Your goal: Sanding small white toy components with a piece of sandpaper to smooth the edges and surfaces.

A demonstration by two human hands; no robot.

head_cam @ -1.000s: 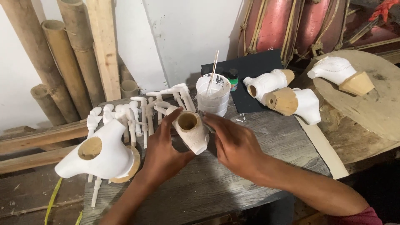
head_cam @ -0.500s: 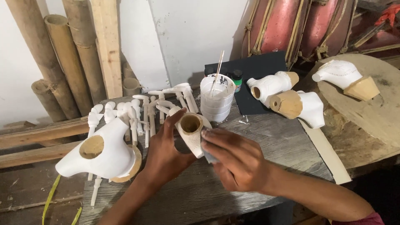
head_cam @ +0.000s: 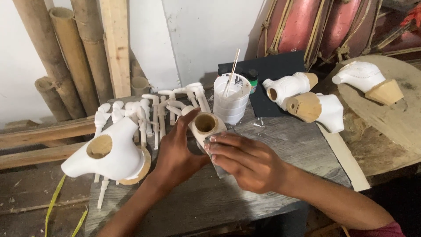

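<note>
A white-painted hollow wooden piece [head_cam: 205, 126] is held at table [head_cam: 280, 145] centre by the left hand [head_cam: 177, 151], grip closed around it; the right hand [head_cam: 245, 160], at its 4 o'clock, has fingers pressed against it, apparently sanding. Steady rubbing is called for.

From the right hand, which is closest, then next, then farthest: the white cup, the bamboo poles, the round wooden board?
1. White cup, just beyond the right hand.
2. Round wooden board, off to the right.
3. Bamboo poles, far left against the wall.
</note>
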